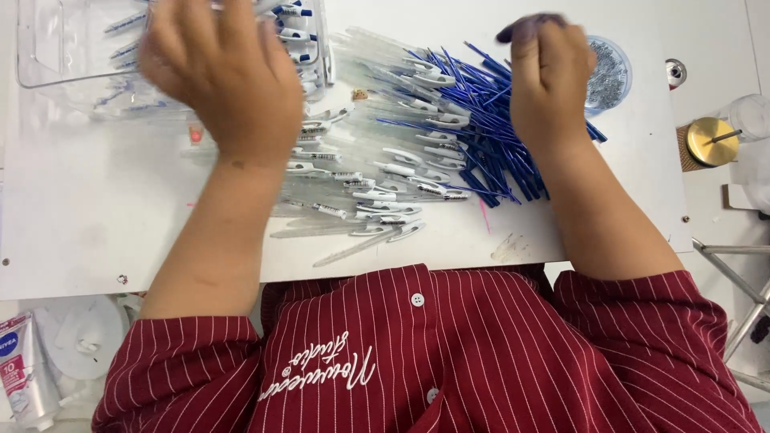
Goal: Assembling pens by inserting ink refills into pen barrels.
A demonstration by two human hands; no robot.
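Dark red white-pinstriped shirt, white buttons, short sleeves, bare forearms

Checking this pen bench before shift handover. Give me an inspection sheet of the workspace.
Surface: white table, some stains near the front edge.
Job's things: heap of clear plastic pen barrels; pile of thin blue ink refills; clear plastic tray with assembled pens.
Clutter: round clear dish of small metal parts.
Grippers: left hand blurred above tray edge; right hand over refills; grasp unclear.
Cables: nothing seen.
Surroundings: brass-coloured round lid; white tube lower down.
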